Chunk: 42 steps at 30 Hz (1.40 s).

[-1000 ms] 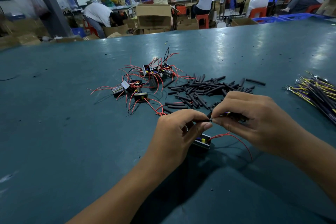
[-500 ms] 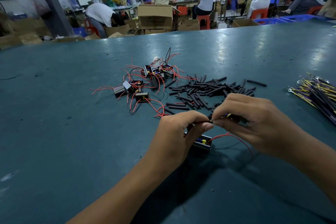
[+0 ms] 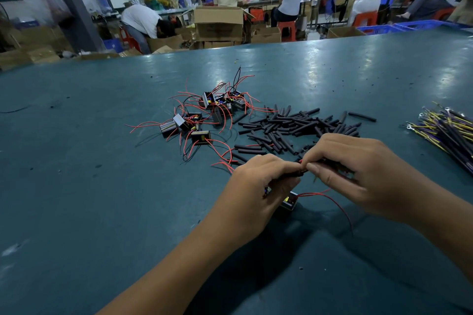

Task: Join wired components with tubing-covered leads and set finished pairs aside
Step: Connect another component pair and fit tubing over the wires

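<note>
Left hand (image 3: 252, 184): curled, a black tube pinched at its fingertips, held level, likely for threading.
Right hand (image 3: 350, 169): curled, lead pinched against tube.
Component (image 3: 289, 201): left on the table under the hands.
Tube pile (image 3: 294, 126): beyond hands, within reach.

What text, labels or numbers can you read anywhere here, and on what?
None can be read.
Small black components: yellow and blue marks, no legible print.
Cardboard boxes: no print that can be made out.
Black tubing pieces and teal table: no markings show.
</note>
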Available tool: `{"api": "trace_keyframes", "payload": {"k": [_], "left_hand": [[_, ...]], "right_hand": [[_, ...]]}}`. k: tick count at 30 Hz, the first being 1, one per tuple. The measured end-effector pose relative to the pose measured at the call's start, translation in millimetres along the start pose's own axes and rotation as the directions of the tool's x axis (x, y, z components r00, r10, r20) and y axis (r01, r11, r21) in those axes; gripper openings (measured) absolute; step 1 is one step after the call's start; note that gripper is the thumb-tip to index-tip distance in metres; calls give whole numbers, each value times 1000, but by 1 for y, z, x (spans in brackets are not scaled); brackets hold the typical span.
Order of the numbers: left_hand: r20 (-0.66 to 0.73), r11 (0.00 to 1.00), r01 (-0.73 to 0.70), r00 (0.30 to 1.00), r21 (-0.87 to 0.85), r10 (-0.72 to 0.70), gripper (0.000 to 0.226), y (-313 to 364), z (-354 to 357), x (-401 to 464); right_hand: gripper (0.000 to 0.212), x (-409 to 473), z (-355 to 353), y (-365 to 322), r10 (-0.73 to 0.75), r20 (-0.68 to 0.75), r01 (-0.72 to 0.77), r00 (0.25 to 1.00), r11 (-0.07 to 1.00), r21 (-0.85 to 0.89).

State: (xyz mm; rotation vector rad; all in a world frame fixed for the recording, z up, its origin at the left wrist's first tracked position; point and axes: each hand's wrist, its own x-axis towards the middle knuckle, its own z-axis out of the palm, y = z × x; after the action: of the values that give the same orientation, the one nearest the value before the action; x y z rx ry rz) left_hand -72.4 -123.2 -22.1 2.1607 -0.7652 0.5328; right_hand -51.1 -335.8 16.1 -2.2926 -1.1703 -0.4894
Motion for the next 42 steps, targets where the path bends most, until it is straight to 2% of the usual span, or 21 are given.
{"api": "trace_keyframes", "payload": {"k": [4, 8, 13, 18, 24, 27, 32, 42], "left_hand": [[-22, 989, 101, 994, -105, -104, 11, 2, 0, -1], [-65, 995, 76, 995, -64, -80, 4, 5, -1, -1], [-50, 997, 71, 996, -34, -73, 3, 6, -1, -1], [-54, 982, 100, 992, -163, -110, 5, 7, 2, -1], [-80, 978, 97, 990, -186, -114, 10, 8, 5, -3], [-109, 982, 98, 987, -160, -116, 19, 7, 7, -5], [-157, 970, 97, 979, -221, -133, 10, 8, 8, -4], [-150, 989, 17, 988, -145, -39, 12, 10, 6, -2]], "right_hand": [[7, -1, -1, -2, 69, -52, -67, 996, 996, 52], [7, 0, -2, -3, 58, -71, -55, 996, 997, 45], [8, 0, 0, -3, 29, -58, -30, 998, 999, -20], [12, -1, 2, -3, 6, -14, -7, 1000, 995, -102], [18, -1, 4, -2, 19, 9, -18, 1000, 993, -118], [13, 0, 3, -2, 47, 6, -46, 999, 996, -82], [6, -1, -1, -5, 184, -52, -176, 982, 975, 135], [17, -3, 2, -7, 232, 14, -231, 973, 956, 179]]}}
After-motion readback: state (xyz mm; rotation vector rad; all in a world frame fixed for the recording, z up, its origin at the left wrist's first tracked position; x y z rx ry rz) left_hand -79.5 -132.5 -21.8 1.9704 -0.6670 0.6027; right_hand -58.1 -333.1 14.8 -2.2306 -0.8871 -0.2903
